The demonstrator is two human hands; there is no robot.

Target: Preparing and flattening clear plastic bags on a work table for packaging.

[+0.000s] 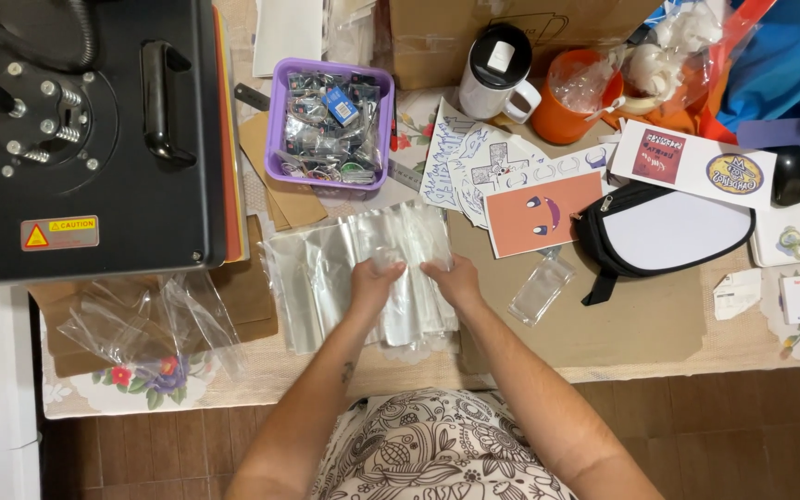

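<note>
Just beyond your fingers sits a purple basket (275, 139) packed with small wrapped items, and past your right hand (454, 278) lie printed paper sheets (474, 162) and an orange card with a cartoon face (539, 215). Out to that side a single small clear sleeve (541, 287) rests on the brown cardboard (622, 324), with a black and white pouch (668, 231) further off. Away from your left hand (374, 281), crumpled clear plastic (141, 319) lies near the table edge, and a black heat press (85, 139) fills the far corner. A white mug (495, 74) and an orange cup (571, 97) stand well apart from your grip.

Both hands press flat, fingers curled down, onto the stack of clear plastic bags (363, 268), which lies directly under your palms. Its long axis runs from you toward the basket, with loose sheets fanned out beyond your left hand.
</note>
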